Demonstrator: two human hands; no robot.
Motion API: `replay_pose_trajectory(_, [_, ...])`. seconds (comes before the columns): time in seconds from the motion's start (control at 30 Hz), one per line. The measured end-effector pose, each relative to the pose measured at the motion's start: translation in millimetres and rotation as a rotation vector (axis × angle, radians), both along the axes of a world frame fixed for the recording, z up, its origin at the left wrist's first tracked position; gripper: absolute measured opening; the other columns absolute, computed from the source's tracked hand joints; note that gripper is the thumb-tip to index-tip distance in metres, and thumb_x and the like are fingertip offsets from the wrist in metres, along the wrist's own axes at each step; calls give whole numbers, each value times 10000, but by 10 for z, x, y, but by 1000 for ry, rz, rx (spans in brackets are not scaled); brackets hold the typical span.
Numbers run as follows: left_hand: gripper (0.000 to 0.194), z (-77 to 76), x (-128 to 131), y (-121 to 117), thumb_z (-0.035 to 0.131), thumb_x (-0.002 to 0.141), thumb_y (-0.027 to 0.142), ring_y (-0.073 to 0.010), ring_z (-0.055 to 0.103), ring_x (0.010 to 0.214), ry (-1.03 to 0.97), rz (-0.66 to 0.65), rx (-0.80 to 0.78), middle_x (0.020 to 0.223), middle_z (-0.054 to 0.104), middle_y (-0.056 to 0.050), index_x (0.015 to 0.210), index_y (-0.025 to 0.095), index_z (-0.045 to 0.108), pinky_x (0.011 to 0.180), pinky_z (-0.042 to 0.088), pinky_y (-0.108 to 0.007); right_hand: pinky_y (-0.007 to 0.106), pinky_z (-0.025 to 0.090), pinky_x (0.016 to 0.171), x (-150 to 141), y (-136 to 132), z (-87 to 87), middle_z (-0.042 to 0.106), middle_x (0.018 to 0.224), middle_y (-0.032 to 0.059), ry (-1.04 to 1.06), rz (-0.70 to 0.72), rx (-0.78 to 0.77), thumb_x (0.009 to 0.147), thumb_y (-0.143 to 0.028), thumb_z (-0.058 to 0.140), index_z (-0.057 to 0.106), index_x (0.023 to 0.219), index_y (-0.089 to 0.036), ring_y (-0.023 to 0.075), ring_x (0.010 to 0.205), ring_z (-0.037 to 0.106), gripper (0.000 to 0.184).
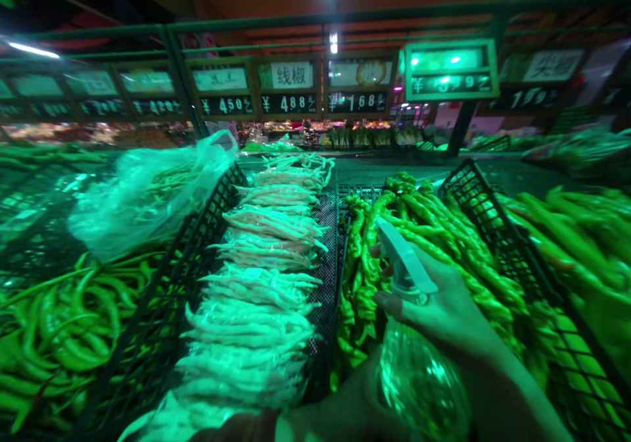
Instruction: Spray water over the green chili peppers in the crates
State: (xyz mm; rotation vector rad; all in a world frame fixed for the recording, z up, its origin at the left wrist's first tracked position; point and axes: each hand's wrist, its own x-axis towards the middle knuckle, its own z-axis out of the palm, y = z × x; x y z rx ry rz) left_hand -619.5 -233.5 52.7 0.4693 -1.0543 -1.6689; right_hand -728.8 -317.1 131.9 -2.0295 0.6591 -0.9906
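Spray bottle [419, 363] before wrinkled peppers [424, 231]

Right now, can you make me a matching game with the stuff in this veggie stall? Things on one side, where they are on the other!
Things:
1. spray bottle
2. white peppers
3. plastic bag
4. price signs

Places:
A. hanging above the stall
B. middle black crate
C. in the right hand
D. on top of the left crate

Pairs: 1-C, 2-B, 3-D, 4-A
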Motion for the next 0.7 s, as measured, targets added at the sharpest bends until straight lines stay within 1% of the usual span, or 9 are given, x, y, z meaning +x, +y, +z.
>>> replay_pose_trajectory(0.1, [800,20,25,31,906,551,379,-344,445,1400,-6,-26,-22,1422,582,-130,1270,188,611,1203,252,-597,336,442,751,10,12,14,638,1021,21,6,-4,15,760,-410,766,583,1297,-243,220,892,580,592])
replay_pose_trajectory(0.17, [823,29,43,67,918,515,363,-332,518,1339,-19,-42,-18,1379,618,-124,1262,190,620,1177,337,-537,317,438,716,14,11,12,640,986,18,5,-11,21,752,-406,772,586,1292,-236,209,850,580,596])
replay_pose_trajectory(0.2, [770,23,52,84,905,537,374,-323,539,1319,-34,-40,-8,1361,631,-109,1237,192,639,1158,373,-500,315,438,708,14,7,7,641,971,17,7,-13,27,754,-413,771,584,1293,-234,204,825,577,597])
replay_pose_trajectory(0.3, [450,-44,70,119,722,795,430,-284,593,1253,-127,-7,44,1287,670,-71,1172,191,669,1086,450,-460,327,447,706,10,-15,-14,641,1009,30,17,-5,26,771,-456,761,579,1279,-239,204,812,570,582])
replay_pose_trajectory(0.37, [379,-114,78,121,616,895,399,-260,624,1194,-186,7,68,1252,676,-80,1203,180,639,1044,484,-492,359,459,756,8,-27,-22,631,1036,40,22,9,13,782,-474,753,580,1256,-244,226,867,574,555])
replay_pose_trajectory(0.43, [394,-175,81,110,645,886,365,-248,625,1172,-224,12,71,1264,656,-95,1228,173,610,1022,503,-508,414,460,855,10,-28,-20,622,1032,41,12,11,5,778,-464,754,585,1237,-249,243,905,575,535])
replay_pose_trajectory(0.53, [406,-226,77,83,659,878,351,-251,606,1182,-260,12,64,1291,627,-99,1237,169,598,1012,511,-510,482,402,999,20,-7,-9,609,982,36,-8,26,8,781,-450,743,591,1212,-239,261,951,579,503])
replay_pose_trajectory(0.6, [402,-244,73,69,653,883,359,-254,601,1187,-274,6,59,1291,623,-98,1235,172,599,1011,512,-505,491,380,1034,29,8,-8,620,1007,43,-16,25,35,771,-436,747,593,1207,-228,285,1017,579,508])
replay_pose_trajectory(0.7, [402,-268,72,59,648,884,377,-252,605,1182,-282,-5,56,1282,631,-95,1232,181,602,1005,515,-495,486,384,1037,39,7,-21,632,1132,61,-19,16,61,750,-418,767,581,1238,-222,305,1093,568,558])
